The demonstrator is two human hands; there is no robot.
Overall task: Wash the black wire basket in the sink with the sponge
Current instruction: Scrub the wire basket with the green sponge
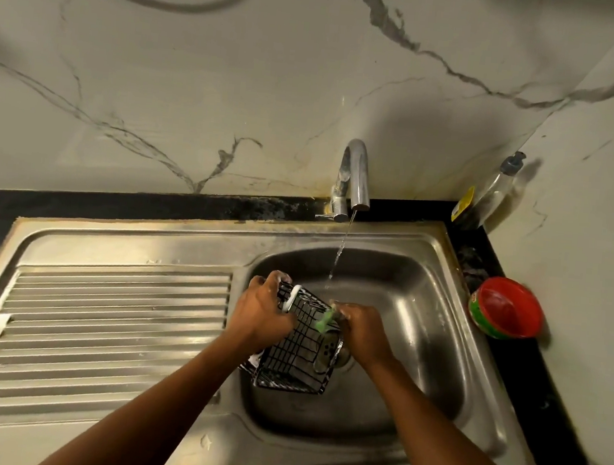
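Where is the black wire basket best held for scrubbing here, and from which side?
By its upper end, from the left, as the left hand grips it. The black wire basket is tilted over the sink, and fingers can hook its open wires. That leaves its right side free for the right hand holding the green sponge.

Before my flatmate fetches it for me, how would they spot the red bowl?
Start at the steel sink. On the black counter along its right edge sits the bowl, nearer you than the clear bottle in the corner. It alone is red, with a green band outside.
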